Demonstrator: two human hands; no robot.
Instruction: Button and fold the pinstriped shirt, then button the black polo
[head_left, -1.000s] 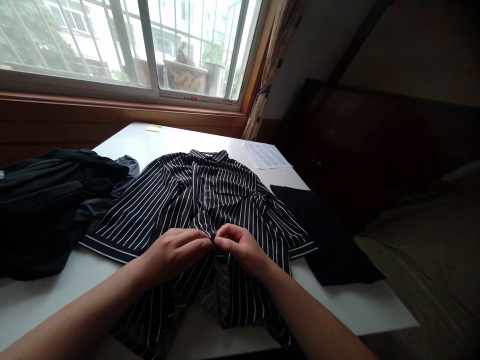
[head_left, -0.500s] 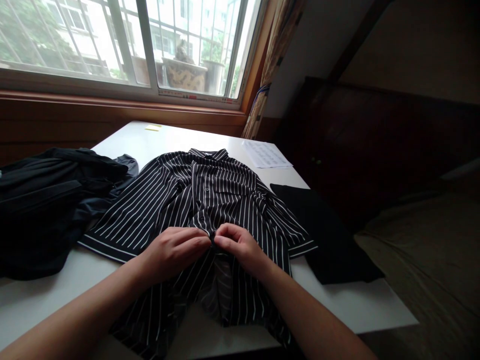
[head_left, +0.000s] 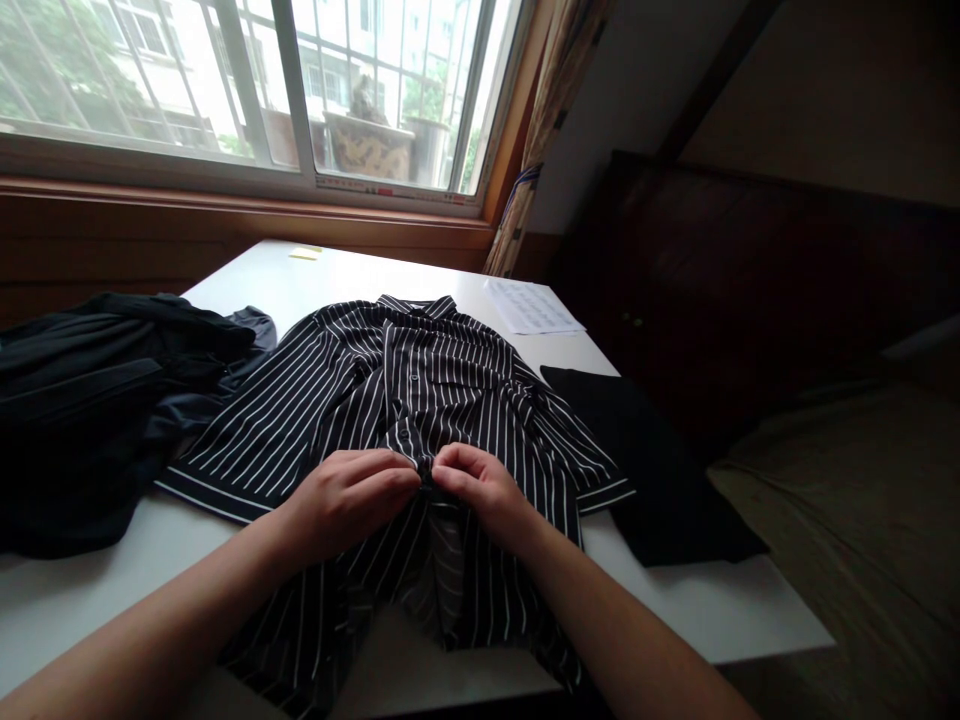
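- Pinching the front of the striped shirt (head_left: pixel 465 400), we have both hands at its lower middle, fingertips close together over the button strip.
- Our left hand (head_left: pixel 356 495) has its fingers bent and pressed together, grasping the cloth at the shirt's opening.
- Our right hand (head_left: pixel 484 490) has thumb and forefinger closed on the cloth just beside it; the other fingers are curled. We cannot tell whether a button is between our fingertips.
- The shirt lies face up on the white table (head_left: pixel 675 610), collar away from us, sleeves spread, black with white stripes. Above our hands we see an upper button (head_left: pixel 414 378) and a lower button (head_left: pixel 404 434).
- Left of the shirt we have a heap of dark clothes (head_left: pixel 82 400); right of it, partly under the sleeve, lies a flat black cloth (head_left: pixel 660 480).
- Beyond the shirt to the right we see printed sheets (head_left: pixel 532 307), their lines too small to read.
- Beyond it to the left is a pale, yellow-edged paper slip (head_left: pixel 305 253).
- Farther past the shirt is the window (head_left: pixel 390 60); its lower rail bears a strip (head_left: pixel 382 191) with red and dark marks we cannot read. Outside stands a patterned pot (head_left: pixel 371 147).
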